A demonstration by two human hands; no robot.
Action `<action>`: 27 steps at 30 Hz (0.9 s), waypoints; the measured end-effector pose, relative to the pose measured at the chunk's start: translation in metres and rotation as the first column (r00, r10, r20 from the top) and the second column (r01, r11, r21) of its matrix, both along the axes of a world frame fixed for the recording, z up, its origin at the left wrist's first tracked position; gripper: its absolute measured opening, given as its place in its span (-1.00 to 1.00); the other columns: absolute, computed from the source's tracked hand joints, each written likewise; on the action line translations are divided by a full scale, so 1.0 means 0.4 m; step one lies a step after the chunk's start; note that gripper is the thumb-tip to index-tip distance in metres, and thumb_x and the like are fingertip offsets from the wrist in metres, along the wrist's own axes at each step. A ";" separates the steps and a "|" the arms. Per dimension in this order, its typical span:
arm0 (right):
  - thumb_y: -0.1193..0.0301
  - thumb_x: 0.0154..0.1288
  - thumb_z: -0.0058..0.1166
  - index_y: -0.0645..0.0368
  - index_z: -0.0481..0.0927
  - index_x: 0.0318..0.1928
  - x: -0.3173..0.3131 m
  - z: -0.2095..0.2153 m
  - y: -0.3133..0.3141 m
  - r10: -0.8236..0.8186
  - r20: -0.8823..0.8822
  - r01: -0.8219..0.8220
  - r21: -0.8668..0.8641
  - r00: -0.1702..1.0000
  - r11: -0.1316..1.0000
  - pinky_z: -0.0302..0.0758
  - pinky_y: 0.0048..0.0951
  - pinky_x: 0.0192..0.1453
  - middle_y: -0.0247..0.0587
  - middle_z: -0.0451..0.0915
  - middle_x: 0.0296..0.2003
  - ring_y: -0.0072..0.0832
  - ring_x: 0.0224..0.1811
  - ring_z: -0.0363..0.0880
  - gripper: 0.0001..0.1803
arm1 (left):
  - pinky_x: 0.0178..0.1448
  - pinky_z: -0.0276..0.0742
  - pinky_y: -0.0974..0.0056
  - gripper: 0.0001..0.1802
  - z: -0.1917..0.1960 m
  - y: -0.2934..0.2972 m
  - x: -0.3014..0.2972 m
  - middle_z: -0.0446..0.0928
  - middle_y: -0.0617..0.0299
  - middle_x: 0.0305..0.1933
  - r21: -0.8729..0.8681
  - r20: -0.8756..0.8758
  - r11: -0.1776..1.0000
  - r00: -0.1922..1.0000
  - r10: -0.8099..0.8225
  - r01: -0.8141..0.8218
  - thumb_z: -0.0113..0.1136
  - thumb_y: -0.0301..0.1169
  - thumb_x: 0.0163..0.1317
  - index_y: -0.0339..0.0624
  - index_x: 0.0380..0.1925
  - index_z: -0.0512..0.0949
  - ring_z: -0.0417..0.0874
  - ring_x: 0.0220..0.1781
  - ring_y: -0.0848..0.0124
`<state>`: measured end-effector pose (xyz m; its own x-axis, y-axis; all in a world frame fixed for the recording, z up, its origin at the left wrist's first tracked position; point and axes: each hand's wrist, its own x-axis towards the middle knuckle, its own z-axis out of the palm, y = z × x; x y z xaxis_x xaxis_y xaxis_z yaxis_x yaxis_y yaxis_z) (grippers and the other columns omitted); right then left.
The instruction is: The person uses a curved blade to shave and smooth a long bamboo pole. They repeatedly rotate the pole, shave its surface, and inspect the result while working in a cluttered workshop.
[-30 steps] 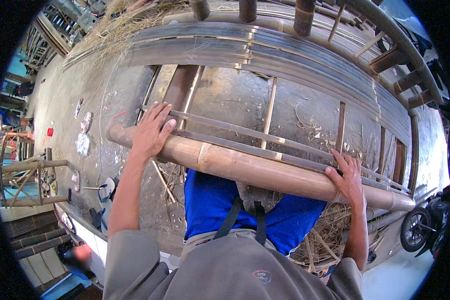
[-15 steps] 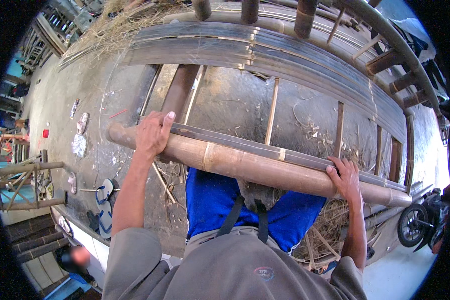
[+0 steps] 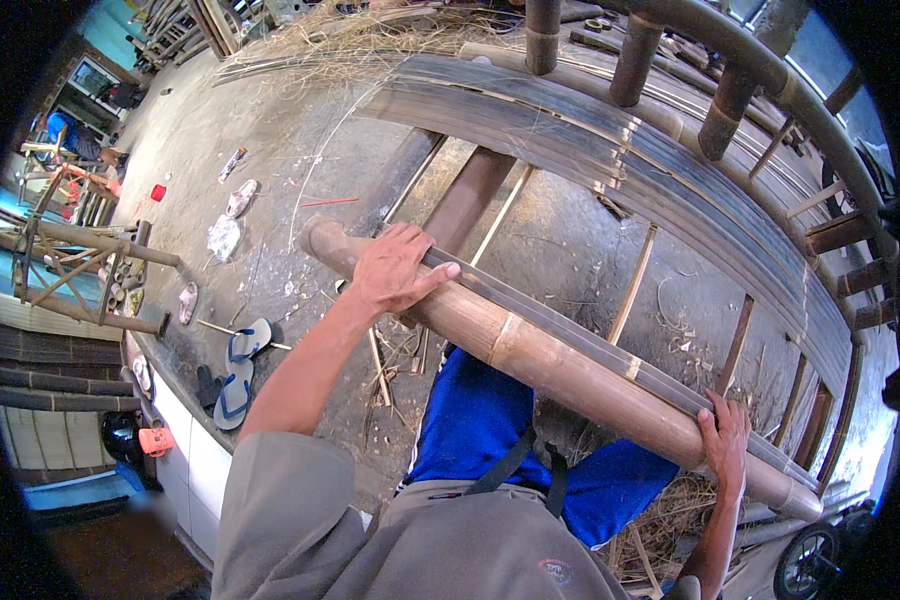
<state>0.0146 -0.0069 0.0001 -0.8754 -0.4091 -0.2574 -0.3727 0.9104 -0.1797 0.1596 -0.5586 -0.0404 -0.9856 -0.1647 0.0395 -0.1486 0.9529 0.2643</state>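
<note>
A thick tan bamboo pole point(image 3: 560, 370) lies across the front of a bamboo bench frame, running from upper left to lower right. My left hand point(image 3: 395, 268) rests flat on the pole near its left end, fingers spread over it. My right hand point(image 3: 725, 440) grips the pole near its right end. A band of dark bamboo slats point(image 3: 610, 150) covers the far part of the frame, with thin cross-sticks point(image 3: 633, 285) between it and the pole. My blue trousers point(image 3: 480, 430) show under the pole.
Thick dark bamboo posts point(image 3: 730, 100) curve along the far right. Dry grass and shavings point(image 3: 360, 45) lie on the concrete floor at the back. Blue sandals point(image 3: 238, 370) and scraps lie on the left. A wooden frame point(image 3: 80, 270) stands at far left. A wheel point(image 3: 805, 565) shows bottom right.
The pole has swung so its right end sits lower in view. My left hand stayed on its left end and my right hand shifted lower with the pole.
</note>
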 end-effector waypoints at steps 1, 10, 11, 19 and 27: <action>0.03 0.44 -0.04 0.00 0.53 0.26 0.001 0.002 0.002 0.032 -0.001 -0.032 -0.024 0.999 0.999 0.20 -0.04 0.36 -0.06 0.54 -0.07 -0.10 0.10 0.44 -0.49 | 0.29 0.39 0.04 -0.23 0.004 0.004 -0.002 0.55 -0.08 -0.01 -0.034 0.021 0.998 0.998 0.052 -0.051 -0.02 0.26 0.31 -0.33 -0.03 0.59 0.51 0.15 0.03; -0.14 0.38 -0.02 -0.09 0.59 0.22 -0.011 -0.021 0.035 0.021 0.009 -0.020 -0.076 1.000 0.997 0.25 -0.01 0.30 -0.07 0.62 -0.05 -0.10 0.14 0.52 -0.42 | 0.37 0.34 0.01 -0.44 0.032 0.085 -0.013 0.52 -0.10 0.18 0.013 -0.148 0.998 0.987 0.060 -0.058 0.14 -0.02 0.34 -0.28 0.09 0.54 0.45 0.27 -0.02; -0.18 0.37 -0.02 -0.11 0.60 0.22 -0.014 -0.027 0.041 0.005 0.031 -0.002 -0.096 0.999 0.995 0.27 0.00 0.29 -0.08 0.64 -0.08 -0.10 0.13 0.54 -0.40 | 0.40 0.32 0.00 -0.44 0.028 0.131 -0.028 0.49 -0.10 0.22 0.046 -0.189 0.995 0.977 0.093 -0.086 0.16 -0.06 0.33 -0.30 0.13 0.52 0.42 0.31 -0.02; -0.43 0.24 -0.11 -0.06 0.52 0.31 -0.017 -0.066 0.069 -0.039 -0.069 0.030 -0.119 0.997 0.992 0.30 0.04 0.30 0.01 0.67 -0.01 -0.10 0.14 0.59 -0.12 | 0.31 0.41 0.00 -0.49 0.048 0.709 -0.241 0.54 -0.11 0.15 0.197 -0.256 0.843 0.856 -0.449 0.501 0.16 -0.10 0.35 -0.28 0.11 0.53 0.51 0.23 -0.02; -0.24 0.29 0.05 0.13 0.52 0.26 -0.050 -0.096 0.230 -0.144 -0.252 0.034 -0.395 0.957 0.918 0.33 -0.02 0.38 0.17 0.49 0.20 0.03 0.27 0.44 -0.21 | -0.06 0.48 -0.10 -0.46 0.059 0.855 -0.356 0.64 -0.18 -0.23 0.287 0.310 0.869 0.819 -0.482 0.403 0.19 0.09 0.28 -0.25 -0.23 0.53 0.64 -0.11 -0.17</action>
<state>-0.0054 0.0850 -0.0384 -0.9259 -0.3445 0.1549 -0.3773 0.8231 -0.4245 0.0171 -0.2167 -0.0167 -0.8899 0.3279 -0.3172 0.1544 0.8707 0.4669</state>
